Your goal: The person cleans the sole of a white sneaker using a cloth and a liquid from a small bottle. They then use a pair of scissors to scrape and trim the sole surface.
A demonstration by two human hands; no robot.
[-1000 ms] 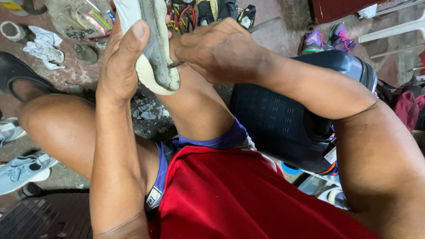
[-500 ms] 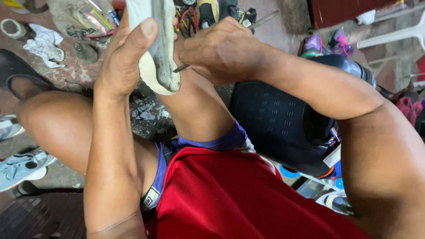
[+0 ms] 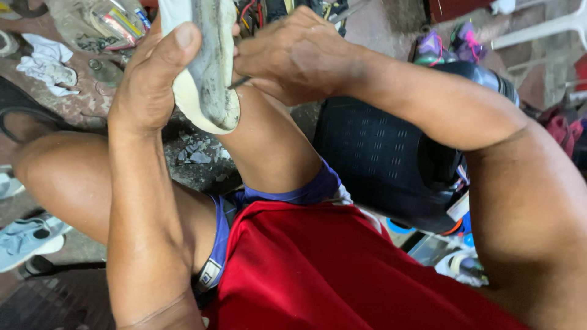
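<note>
Left hand (image 3: 150,79) clamps the sole (image 3: 205,67), thumb up along its near face, fingers wrapped behind. Sole is white, grimy, held upright above the right knee (image 3: 269,146), heel end down, top cut off by the frame edge.

Right hand (image 3: 293,55) is closed tight on a thin metal tool (image 3: 239,82); only the tip shows, and it touches the sole's right edge about midway up. Handle is hidden in the fist.

The person sits low, in a red shirt (image 3: 342,275) and blue shorts (image 3: 293,192), knees apart.

On the floor (image 3: 379,30):
- grey scraps (image 3: 195,153) between the knees, below the sole
- white rag (image 3: 46,67) at far left, just beside a black shoe (image 3: 18,116)
- light-blue sneaker (image 3: 27,241) at the left edge, near the left thigh
- black case (image 3: 379,165) under the right forearm, touching the right leg
- purple sneakers (image 3: 446,46) beyond the case, towards the top right
- clear bag of small items (image 3: 104,24) at top left, behind the left hand
</note>
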